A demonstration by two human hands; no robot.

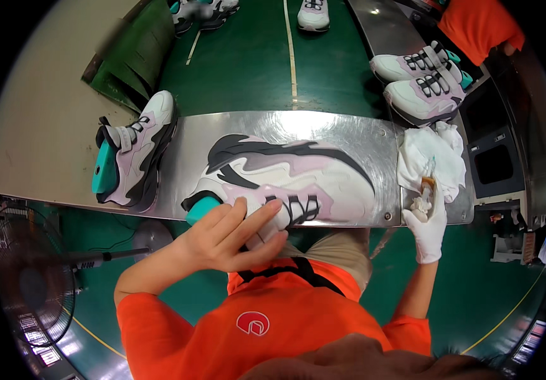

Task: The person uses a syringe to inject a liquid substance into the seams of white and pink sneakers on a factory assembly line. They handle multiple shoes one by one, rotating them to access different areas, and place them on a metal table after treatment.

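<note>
A white and pale pink sneaker [323, 180] with black trim lies on its side on the metal bench top, its sole edge facing away from me. A teal insert [201, 209] shows at its heel opening. My left hand [238, 234], bare, grips the sneaker by its strap and laces, fingers bent over it. At the bench's right end my right hand [427, 225], in a white glove, is closed around a small slim tool [427, 183] with a brown part and a thin pale-green tip. A whitish wad [420, 205] sits against those fingers; what it is I cannot make out.
A crumpled white cloth [434, 155] lies beside my right hand. Another sneaker [137, 155] stands at the bench's left end. Two strapped sneakers [425, 88] stand far right; more are on the green conveyor belt [241, 76]. A fan [32, 278] is at left, a person's orange sleeve [479, 28] far right.
</note>
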